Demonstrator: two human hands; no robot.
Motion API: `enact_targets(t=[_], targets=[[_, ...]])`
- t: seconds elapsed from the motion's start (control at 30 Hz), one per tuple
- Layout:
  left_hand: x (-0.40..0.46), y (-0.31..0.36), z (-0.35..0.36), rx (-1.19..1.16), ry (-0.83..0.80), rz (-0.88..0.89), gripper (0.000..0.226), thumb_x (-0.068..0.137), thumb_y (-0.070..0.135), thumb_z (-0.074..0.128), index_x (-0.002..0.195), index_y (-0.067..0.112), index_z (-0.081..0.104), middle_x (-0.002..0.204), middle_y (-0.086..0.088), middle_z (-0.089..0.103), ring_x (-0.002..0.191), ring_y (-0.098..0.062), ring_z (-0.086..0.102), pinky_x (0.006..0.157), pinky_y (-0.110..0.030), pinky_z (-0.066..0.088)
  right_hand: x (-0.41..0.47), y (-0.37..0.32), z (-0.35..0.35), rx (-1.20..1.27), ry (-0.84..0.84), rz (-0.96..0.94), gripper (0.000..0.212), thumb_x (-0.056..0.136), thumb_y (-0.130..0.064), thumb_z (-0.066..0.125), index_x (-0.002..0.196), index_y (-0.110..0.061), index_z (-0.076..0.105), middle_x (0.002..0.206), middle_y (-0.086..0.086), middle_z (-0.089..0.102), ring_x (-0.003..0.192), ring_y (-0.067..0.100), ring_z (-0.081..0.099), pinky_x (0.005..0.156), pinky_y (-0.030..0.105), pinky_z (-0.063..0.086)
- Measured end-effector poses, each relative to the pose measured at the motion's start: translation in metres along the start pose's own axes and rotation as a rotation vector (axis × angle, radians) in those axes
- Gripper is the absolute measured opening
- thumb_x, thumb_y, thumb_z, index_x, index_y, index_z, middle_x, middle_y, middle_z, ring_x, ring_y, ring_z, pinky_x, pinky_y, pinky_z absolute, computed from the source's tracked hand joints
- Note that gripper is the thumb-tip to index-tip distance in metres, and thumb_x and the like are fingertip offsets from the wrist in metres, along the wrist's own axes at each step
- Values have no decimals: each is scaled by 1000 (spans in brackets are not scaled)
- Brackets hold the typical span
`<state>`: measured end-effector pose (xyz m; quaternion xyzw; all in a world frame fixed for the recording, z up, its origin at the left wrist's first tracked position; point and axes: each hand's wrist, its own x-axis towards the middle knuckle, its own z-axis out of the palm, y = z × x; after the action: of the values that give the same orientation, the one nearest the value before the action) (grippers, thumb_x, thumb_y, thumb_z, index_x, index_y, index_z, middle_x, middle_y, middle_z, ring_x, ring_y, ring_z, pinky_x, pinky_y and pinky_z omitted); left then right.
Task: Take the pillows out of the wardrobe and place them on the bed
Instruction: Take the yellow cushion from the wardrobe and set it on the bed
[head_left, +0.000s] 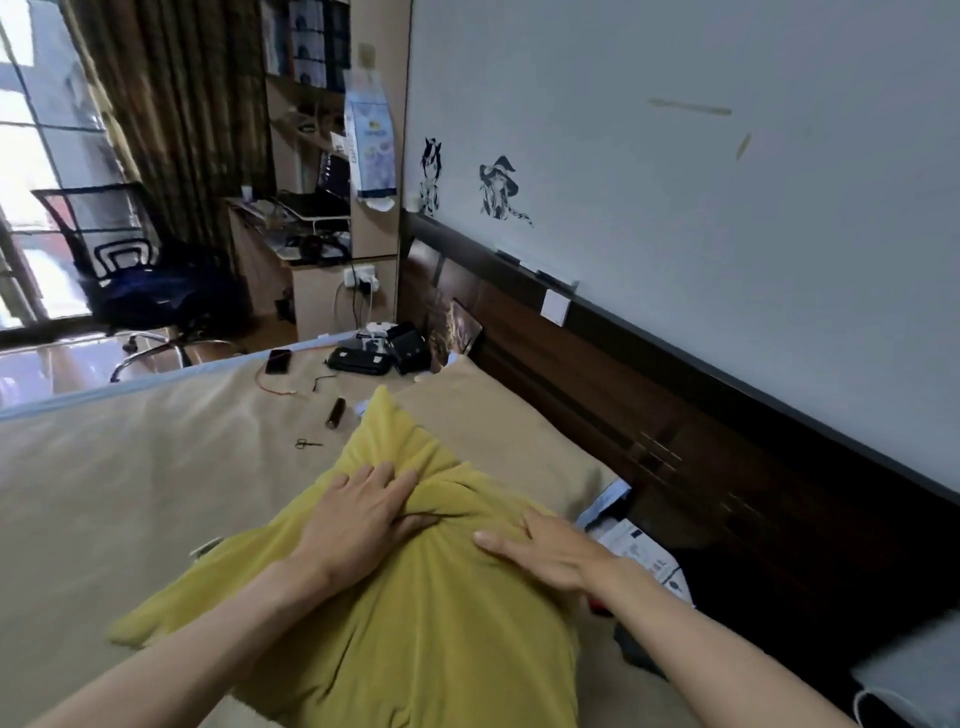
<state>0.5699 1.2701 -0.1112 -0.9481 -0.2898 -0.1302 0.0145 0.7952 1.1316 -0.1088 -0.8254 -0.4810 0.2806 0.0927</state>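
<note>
While both hands press the yellow pillow (415, 613), scissors (307, 443) lie near.

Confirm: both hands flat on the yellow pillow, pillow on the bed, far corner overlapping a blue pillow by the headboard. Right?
One thing is off: the pillow under the far corner of the yellow pillow is beige, not blue, as the head view shows. The rest holds: left hand and right hand press on the yellow pillow, which lies on the bed by the headboard.
</note>
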Motion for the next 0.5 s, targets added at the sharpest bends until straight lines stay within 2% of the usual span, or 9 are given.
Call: enact_targets(t=[0.07,0.1,0.17,0.27,0.37,0.5], targets=[[23,-21,10,-22,20,84,56,91,72,24,111,27,50,101,3,54,91,-21,54,77,-35,41,34,0,-19,139,43,67,86,57,-103,37,90,-24,48,92,-6,57,81,14,53,73,34,41],[32,-27,12,-25,35,137,53,92,70,26,108,26,52,99,3,55,88,-21,55,75,-36,43,48,-1,-29,180,86,103,83,59,-100,41,89,-23,47,92,-5,57,81,13,54,72,33,43],[44,-37,16,-9,69,240,42,93,64,38,103,26,52,96,2,57,83,-21,57,70,-37,48,74,-7,-43,198,142,137,82,60,-95,47,96,-22,47,102,-2,59,91,14,57,82,37,48],[60,-47,14,26,66,297,34,89,57,55,102,26,49,96,2,58,84,-22,59,69,-37,49,105,-27,-57,216,167,110,98,56,-99,42,120,-25,41,127,-3,49,109,18,54,94,41,45],[68,-55,7,-16,84,279,28,93,51,55,104,26,46,98,1,56,85,-23,56,72,-40,48,129,-49,-58,343,156,80,110,59,-99,45,142,-28,31,147,-2,40,124,21,48,95,39,39],[84,-56,-3,-50,137,211,24,96,46,45,103,24,47,99,-1,54,85,-24,53,72,-41,47,158,-63,-58,484,146,97,115,55,-99,50,144,-29,34,145,0,47,124,25,50,103,42,41]])
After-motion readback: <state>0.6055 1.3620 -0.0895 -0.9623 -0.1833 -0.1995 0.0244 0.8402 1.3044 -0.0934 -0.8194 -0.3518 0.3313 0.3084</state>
